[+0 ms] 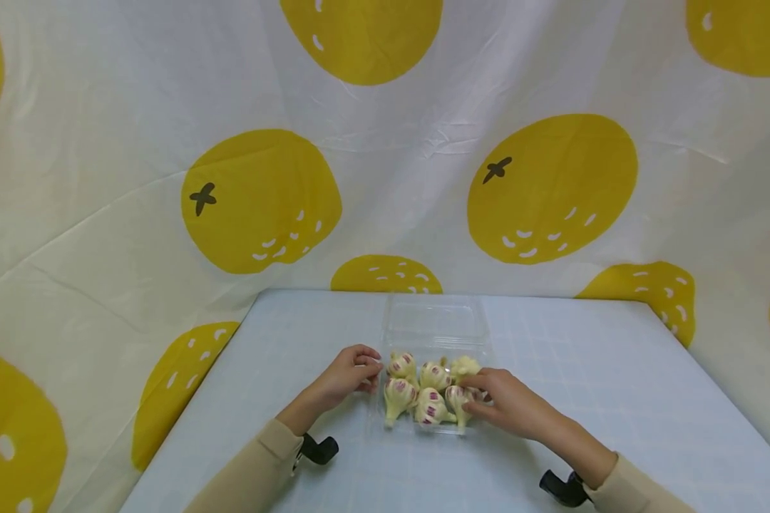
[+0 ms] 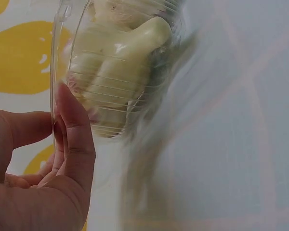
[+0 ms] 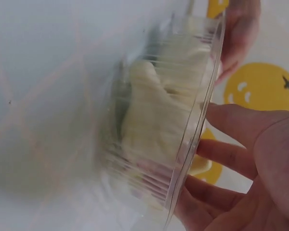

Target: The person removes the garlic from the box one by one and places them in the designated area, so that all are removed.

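A clear plastic container (image 1: pixel 449 429) holds several garlic bulbs (image 1: pixel 431 406) with purple streaks, in two rows. At its left edge is my left hand (image 1: pixel 348 370); the left wrist view shows that hand (image 2: pixel 62 163) pinching the thin rim (image 2: pixel 53 96) between thumb and fingers. My right hand (image 1: pixel 516 402) reaches over the right edge, its fingers spread beside the bulbs on that side. In the right wrist view the right hand (image 3: pixel 250 168) has its thumb and fingertips at the rim (image 3: pixel 190 139), with bulbs seen through the ribbed wall. Whether those fingertips touch a bulb is unclear.
The container's clear lid (image 1: pixel 436 320) lies folded back behind it on the pale checked table (image 1: pixel 590 370). A white cloth (image 1: pixel 398 178) with yellow fruit prints hangs behind the table. Black wrist devices sit near both sleeves.
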A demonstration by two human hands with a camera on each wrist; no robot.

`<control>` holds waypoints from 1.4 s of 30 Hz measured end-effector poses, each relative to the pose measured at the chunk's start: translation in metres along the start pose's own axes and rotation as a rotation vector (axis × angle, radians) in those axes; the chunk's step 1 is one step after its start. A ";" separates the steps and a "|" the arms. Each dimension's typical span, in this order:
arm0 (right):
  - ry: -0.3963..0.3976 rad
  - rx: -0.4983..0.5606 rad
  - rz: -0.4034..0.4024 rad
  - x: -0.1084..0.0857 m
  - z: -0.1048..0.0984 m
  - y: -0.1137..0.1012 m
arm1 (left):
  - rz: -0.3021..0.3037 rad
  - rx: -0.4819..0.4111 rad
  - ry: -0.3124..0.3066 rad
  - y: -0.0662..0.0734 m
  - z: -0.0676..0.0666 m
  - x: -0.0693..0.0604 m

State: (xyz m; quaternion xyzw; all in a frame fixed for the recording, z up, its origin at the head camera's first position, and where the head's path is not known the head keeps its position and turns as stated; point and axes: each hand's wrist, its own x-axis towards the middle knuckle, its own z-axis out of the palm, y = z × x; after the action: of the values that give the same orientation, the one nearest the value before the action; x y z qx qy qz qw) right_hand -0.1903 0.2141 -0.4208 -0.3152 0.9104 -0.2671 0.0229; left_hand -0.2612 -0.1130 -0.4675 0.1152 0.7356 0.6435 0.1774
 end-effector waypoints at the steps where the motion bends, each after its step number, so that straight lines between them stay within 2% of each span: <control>1: 0.005 -0.009 0.011 0.001 0.001 -0.001 | 0.003 0.003 -0.003 0.000 0.000 0.000; 11: 0.074 -0.151 0.128 0.009 0.016 -0.010 | -0.010 0.021 -0.009 0.002 -0.003 -0.003; 17: 0.099 -0.162 0.200 0.009 0.024 -0.011 | -0.003 0.024 -0.024 0.002 -0.003 -0.003; 24: 0.127 -0.116 0.143 0.006 0.018 -0.010 | 0.003 0.027 -0.007 0.003 -0.003 -0.003; 31: 0.215 -0.061 0.069 -0.002 0.010 -0.006 | 0.003 0.021 -0.011 0.005 -0.003 -0.003; 37: 0.262 0.004 0.038 -0.009 0.006 -0.002 | -0.008 0.022 -0.011 0.003 -0.002 -0.004; 42: 0.326 0.003 -0.007 -0.012 -0.007 0.001 | -0.007 0.030 -0.026 0.003 -0.002 -0.003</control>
State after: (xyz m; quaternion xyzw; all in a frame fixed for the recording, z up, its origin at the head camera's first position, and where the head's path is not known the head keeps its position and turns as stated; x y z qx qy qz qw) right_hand -0.1831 0.2250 -0.4174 -0.2710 0.9005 -0.3161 -0.1258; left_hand -0.2593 -0.1154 -0.4641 0.1237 0.7433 0.6302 0.1872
